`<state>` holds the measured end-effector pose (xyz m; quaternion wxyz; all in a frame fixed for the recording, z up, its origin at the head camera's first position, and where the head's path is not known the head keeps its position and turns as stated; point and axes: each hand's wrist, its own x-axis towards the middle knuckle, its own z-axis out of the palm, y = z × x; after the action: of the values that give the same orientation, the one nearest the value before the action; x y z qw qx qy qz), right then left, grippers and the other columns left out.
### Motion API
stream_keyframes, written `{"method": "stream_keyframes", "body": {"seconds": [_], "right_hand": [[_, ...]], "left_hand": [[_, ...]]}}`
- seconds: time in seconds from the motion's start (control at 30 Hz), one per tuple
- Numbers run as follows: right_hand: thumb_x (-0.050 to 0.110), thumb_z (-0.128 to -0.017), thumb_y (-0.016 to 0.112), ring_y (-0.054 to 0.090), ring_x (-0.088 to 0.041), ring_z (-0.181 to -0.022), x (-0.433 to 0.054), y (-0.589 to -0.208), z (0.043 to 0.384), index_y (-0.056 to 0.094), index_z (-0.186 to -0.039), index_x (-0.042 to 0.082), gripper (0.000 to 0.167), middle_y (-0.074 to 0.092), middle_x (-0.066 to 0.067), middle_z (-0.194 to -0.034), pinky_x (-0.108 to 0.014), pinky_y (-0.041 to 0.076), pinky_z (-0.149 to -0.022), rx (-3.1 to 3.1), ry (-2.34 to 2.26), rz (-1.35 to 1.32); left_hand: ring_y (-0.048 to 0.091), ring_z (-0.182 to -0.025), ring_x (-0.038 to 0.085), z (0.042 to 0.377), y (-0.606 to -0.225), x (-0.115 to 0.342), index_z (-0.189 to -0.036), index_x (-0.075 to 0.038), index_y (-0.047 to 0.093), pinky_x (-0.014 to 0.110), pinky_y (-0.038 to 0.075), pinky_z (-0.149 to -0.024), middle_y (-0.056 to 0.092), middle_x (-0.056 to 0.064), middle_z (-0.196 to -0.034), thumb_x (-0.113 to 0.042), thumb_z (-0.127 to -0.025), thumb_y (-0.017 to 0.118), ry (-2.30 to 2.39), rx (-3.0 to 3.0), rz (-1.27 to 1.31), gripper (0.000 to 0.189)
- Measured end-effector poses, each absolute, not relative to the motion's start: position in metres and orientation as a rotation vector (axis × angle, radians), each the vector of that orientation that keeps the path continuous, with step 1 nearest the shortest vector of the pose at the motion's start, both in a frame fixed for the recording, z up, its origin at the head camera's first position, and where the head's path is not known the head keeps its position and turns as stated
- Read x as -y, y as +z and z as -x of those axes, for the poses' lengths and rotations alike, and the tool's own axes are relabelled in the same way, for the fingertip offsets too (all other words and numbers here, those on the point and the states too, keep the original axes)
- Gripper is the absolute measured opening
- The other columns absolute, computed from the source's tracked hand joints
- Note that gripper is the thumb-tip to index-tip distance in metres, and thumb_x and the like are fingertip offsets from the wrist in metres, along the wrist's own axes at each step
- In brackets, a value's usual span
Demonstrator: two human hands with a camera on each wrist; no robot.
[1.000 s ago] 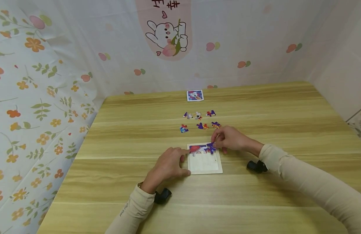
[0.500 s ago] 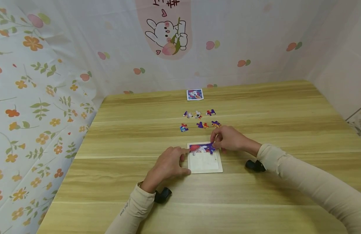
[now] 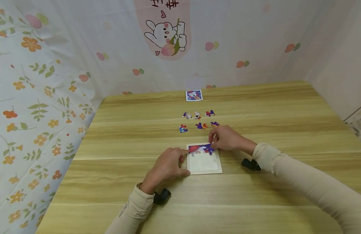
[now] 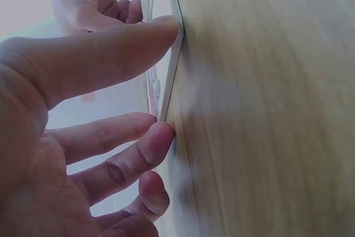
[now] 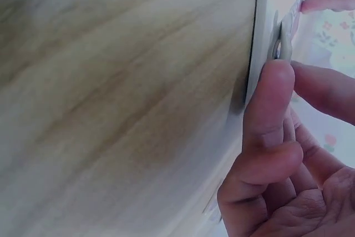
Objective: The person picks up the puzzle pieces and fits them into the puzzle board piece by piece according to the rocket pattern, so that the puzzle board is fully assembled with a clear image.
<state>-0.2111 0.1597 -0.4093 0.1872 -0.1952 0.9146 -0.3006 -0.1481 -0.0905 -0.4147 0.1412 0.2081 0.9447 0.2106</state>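
Observation:
A pale square puzzle tray (image 3: pixel 203 164) lies on the table with a few joined pieces along its far edge, showing a red and white picture (image 3: pixel 198 149) on purple. My left hand (image 3: pixel 167 164) rests against the tray's left side, thumb at the near corner and index finger higher up. In the left wrist view its thumb (image 4: pixel 111 59) and fingers touch the tray's edge, fairly straight. My right hand (image 3: pixel 228 139) pinches a purple puzzle piece (image 3: pixel 210 150) at the tray's far right corner. The right wrist view shows the piece (image 5: pixel 286 40) edge-on, slightly tilted, at my fingertips.
Beyond the tray lie several loose puzzle pieces in two rows, among them a blue and red one (image 3: pixel 183 128) and a purple and red one (image 3: pixel 209 113). A small picture card (image 3: pixel 194 95) lies near the table's back edge, before a printed cloth (image 3: pixel 227 39).
The purple piece in my right hand has turned slightly and moved down into line with the pieces in the tray. My left hand has stayed at the tray's side.

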Motion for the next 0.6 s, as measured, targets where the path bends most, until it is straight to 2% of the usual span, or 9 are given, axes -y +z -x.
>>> {"method": "stream_keyframes", "body": {"seconds": [0.6], "right_hand": [[0.006,-0.088,0.072,0.052,-0.010,-0.058,-0.1588,-0.4137,0.2150,0.067,-0.091,0.008,0.006,0.061,-0.002,-0.070,-0.024,0.041,-0.054,-2.548,-0.815,0.650]], "left_hand": [[0.044,-0.073,0.014,0.1496,-0.4133,0.0904,-0.129,-0.009,0.068,0.023,0.030,-0.061,0.053,-0.002,-0.079,-0.030,-0.070,0.091,0.622,-2.712,-0.593,0.067]]}}
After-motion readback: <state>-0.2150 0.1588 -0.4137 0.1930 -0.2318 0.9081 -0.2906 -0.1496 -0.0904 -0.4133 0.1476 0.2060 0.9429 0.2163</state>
